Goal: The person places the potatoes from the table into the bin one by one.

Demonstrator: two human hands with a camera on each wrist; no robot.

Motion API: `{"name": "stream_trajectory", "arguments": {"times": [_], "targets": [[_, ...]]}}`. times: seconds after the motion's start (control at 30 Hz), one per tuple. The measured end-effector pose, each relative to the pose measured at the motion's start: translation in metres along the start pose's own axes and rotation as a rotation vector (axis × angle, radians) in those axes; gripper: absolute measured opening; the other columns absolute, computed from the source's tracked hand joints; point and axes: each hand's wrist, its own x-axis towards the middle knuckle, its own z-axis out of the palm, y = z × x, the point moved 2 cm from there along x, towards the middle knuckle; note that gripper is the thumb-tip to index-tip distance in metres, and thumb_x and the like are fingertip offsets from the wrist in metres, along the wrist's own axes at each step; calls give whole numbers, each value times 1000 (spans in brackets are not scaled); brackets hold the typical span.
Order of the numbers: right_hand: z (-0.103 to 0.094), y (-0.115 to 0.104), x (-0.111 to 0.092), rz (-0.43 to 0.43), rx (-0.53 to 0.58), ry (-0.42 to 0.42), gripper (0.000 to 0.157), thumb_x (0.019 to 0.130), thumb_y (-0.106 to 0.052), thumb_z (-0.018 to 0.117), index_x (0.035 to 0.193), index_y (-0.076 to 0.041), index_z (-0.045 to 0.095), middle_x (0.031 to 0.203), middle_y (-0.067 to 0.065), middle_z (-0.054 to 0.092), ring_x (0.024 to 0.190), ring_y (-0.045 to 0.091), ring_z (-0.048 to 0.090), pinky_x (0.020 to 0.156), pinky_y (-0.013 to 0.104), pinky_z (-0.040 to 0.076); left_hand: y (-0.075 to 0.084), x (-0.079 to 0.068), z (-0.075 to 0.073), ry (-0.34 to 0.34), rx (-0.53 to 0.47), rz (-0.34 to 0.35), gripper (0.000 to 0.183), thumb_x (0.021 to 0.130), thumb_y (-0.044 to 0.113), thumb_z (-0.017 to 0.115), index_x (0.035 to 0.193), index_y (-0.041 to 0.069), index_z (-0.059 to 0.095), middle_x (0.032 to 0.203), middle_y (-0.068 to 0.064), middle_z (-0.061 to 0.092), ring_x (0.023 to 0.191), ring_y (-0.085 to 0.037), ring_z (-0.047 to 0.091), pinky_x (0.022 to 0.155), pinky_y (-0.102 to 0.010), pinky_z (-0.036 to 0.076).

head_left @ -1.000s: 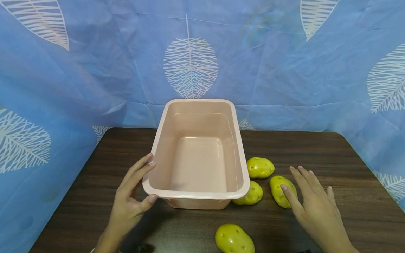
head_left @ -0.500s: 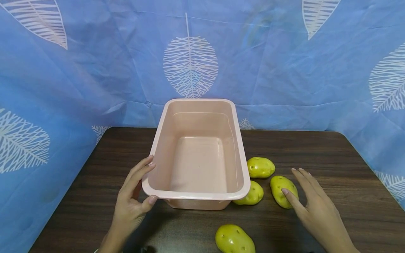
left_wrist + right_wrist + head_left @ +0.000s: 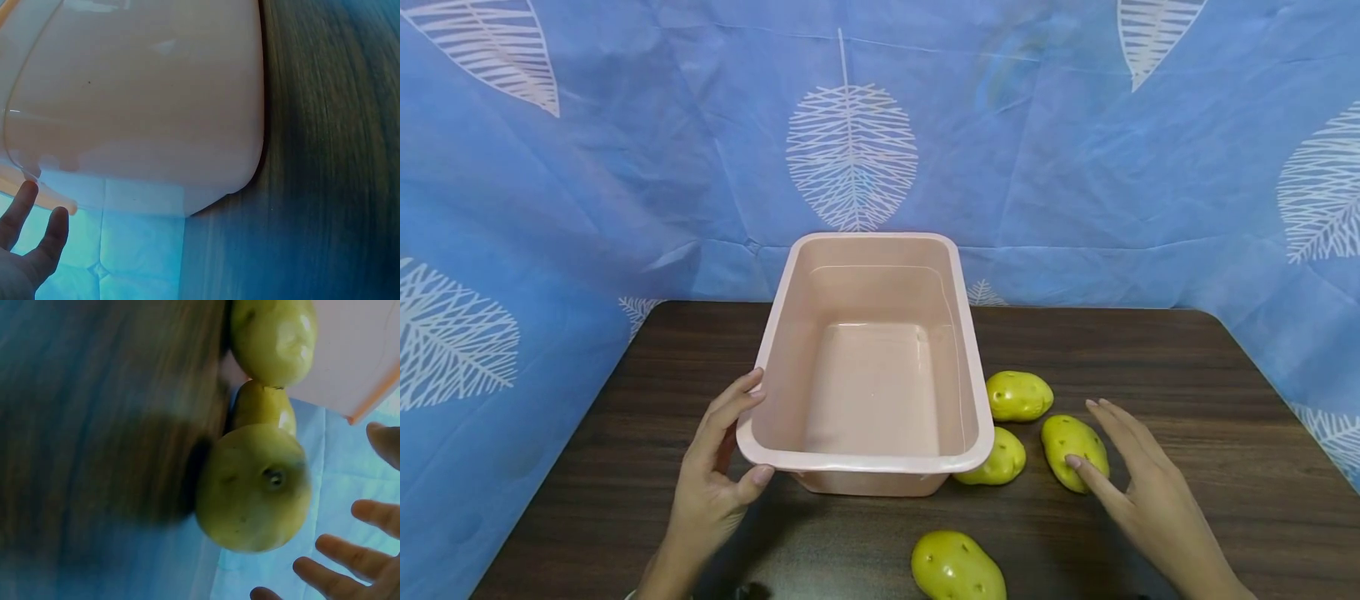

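Note:
A pale pink plastic tub (image 3: 872,392) stands on the dark wooden table with nothing inside. My left hand (image 3: 711,475) is at its near left corner, fingertips at the left rim and thumb by the front edge, not wrapped round it. Yellow-green potatoes lie to the right: one potato (image 3: 1018,396) behind, one potato (image 3: 1000,460) partly hidden under the tub's rim, and one potato (image 3: 1073,452) farther right. Another potato (image 3: 958,567) lies in front. My right hand (image 3: 1153,500) hovers spread by the rightmost potato, its thumb overlapping it in the head view; the right wrist view shows a gap.
Blue cloth (image 3: 700,150) with white leaf prints hangs behind and on both sides of the table (image 3: 1225,400). The tub's far end is close to the back cloth. A small dark object (image 3: 752,590) shows at the bottom edge, too cut off to identify.
My right hand has shifted very slightly, its thumb now overlapping the rightmost potato a little lower. The left hand, tub and potatoes stay essentially in place.

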Motion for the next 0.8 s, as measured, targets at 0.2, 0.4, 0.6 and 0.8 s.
{"name": "stream_trajectory", "arguments": {"times": [0.2,0.4,0.6,0.8], "targets": [[5,7,0,-24,18,-13,78,89,-29,72,154,-19,31,153,22,35,126,53,42,86,71,38,0,-1,0,2,18,-13,65,83,16,77,135,-8,46,152,-26,36,141,-28,38,109,-22,38],[8,10,1,-52,40,-17,79,87,-27,74,154,-19,32,152,22,35,127,53,40,89,72,36,-2,-2,1,15,13,1,60,84,18,76,130,-9,49,151,-27,36,140,-30,38,107,-22,39],[11,12,2,-65,65,-19,79,86,-26,75,153,-20,33,152,22,35,128,52,40,90,72,35,-5,-4,1,28,3,37,56,87,23,75,126,-8,51,151,-28,36,140,-31,38,106,-23,40],[13,15,1,-61,100,-28,80,85,-24,77,153,-21,33,152,23,35,128,53,39,89,73,35,-9,-5,4,32,3,66,53,89,25,72,125,-7,52,151,-27,35,141,-32,37,106,-24,39]]}}
